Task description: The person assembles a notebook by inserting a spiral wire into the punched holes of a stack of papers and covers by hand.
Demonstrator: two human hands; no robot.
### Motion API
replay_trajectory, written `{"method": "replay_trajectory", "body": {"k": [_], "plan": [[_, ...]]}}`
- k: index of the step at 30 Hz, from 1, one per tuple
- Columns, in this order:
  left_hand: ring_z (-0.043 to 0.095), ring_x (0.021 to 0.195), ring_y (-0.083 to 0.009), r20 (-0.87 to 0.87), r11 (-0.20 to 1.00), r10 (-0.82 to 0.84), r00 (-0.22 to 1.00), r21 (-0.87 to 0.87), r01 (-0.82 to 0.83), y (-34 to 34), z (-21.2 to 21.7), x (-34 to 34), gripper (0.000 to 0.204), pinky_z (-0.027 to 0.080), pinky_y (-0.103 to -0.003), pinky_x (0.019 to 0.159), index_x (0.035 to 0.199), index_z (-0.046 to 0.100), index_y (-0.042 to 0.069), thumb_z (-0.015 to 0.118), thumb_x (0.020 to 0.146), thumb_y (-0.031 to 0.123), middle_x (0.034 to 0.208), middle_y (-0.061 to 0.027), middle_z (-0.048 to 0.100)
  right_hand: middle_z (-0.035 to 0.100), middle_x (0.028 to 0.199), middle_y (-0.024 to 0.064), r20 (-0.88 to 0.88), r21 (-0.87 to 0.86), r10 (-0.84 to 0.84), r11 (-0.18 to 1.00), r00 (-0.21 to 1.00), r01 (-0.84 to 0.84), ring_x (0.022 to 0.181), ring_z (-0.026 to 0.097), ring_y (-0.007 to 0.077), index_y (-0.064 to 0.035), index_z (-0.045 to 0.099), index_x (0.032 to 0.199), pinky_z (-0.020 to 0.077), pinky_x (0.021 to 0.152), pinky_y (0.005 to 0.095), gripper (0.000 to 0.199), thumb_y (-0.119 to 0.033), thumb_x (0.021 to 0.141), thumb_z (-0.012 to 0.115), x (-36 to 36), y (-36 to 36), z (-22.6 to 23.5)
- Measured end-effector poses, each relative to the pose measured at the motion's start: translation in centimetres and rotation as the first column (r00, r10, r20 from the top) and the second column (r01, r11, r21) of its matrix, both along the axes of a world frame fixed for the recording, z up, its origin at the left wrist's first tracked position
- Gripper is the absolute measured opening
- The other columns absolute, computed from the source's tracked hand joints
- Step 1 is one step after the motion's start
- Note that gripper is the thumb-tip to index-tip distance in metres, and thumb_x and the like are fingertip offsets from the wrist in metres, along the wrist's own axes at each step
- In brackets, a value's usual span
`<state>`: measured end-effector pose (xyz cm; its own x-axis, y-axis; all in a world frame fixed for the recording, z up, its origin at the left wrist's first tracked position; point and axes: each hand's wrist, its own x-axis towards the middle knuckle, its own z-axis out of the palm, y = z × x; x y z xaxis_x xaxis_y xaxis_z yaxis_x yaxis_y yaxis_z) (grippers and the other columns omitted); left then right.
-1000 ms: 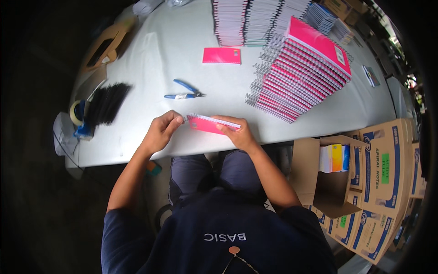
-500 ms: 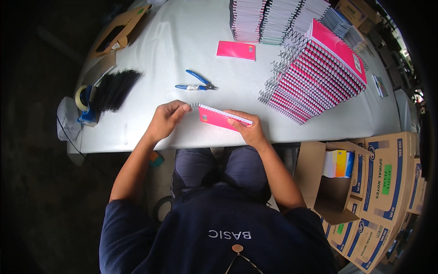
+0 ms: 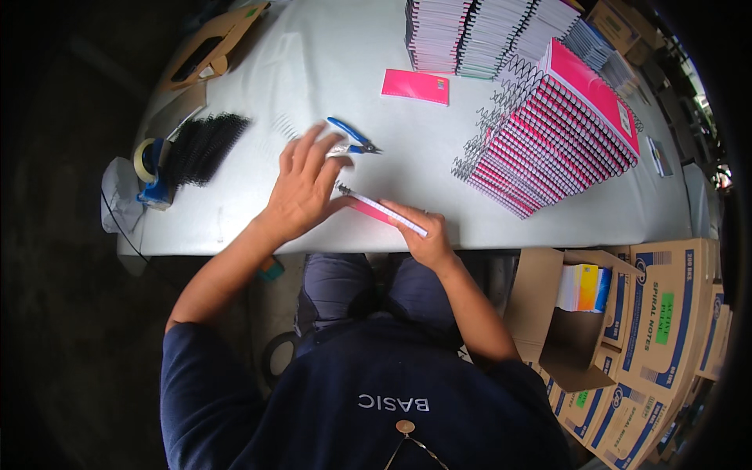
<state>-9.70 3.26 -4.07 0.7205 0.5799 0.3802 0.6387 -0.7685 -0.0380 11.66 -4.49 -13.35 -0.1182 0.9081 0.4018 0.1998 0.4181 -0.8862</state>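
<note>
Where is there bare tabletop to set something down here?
Bare table lies between the cardboard piece and the far notebook stacks, and around the lone pink notebook. The right is crowded by the slanted pink notebook pile; the near centre by the left hand, pliers and right hand.

- The notebook [image 3: 382, 210] under my hands is thin and pink, with a white edge turned up toward me. It lies slanted on the white table, near the front edge, its left end higher in view than its right. A bit of wire coil sticks out at its left end.
- The pliers [image 3: 351, 142] have blue handles and lie flat on the table just beyond the notebook, tips pointing right, handles partly hidden under my fingers.
</note>
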Motion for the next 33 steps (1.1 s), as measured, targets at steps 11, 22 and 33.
{"method": "replay_trajectory", "body": {"k": [11,22,33], "plan": [[0.015,0.13,-0.0562,0.224,0.981,0.069,0.972,0.16,-0.106,-3.6,-10.5,-2.9,0.109,0.001,-0.065,0.102,0.138,0.016,-0.012,0.039,0.077,0.075,0.142,-0.0381,0.012,0.066,0.104,0.0147,0.009,0.183,-0.09,0.979,0.996,0.087,0.093,0.065,0.0281,-0.0018,0.063,0.11,0.0523,0.079,0.0342,0.035,0.009,0.077,0.058,-4.2,-1.9,-1.0],[0.012,0.132,-0.0538,0.379,0.999,-0.001,0.925,0.049,-0.019,-4.2,-11.6,-1.5,0.109,-0.001,-0.064,0.105,0.138,0.022,-0.009,0.032,0.075,0.08,0.144,-0.0325,0.019,0.064,0.109,0.0133,0.067,0.291,-0.112,0.953,0.991,0.088,0.098,0.063,0.0288,-0.0033,0.062,0.113,0.0514,0.084,0.0352,0.044,0.012,0.072,0.058,-4.4,-2.5,-1.0],[0.022,0.131,-0.051,0.353,0.91,-0.357,0.865,-0.076,0.407,-7.6,-11.8,0.3,0.108,0.016,-0.064,0.102,0.136,0.029,-0.009,0.037,0.074,0.079,0.139,-0.0329,0.026,0.06,0.116,0.0168,0.107,0.189,-0.174,0.97,0.979,0.152,0.099,0.063,0.0307,-0.0001,0.052,0.124,0.0506,0.085,0.0379,0.05,0.008,0.075,0.058,-3.7,-2.8,-1.4]]}}
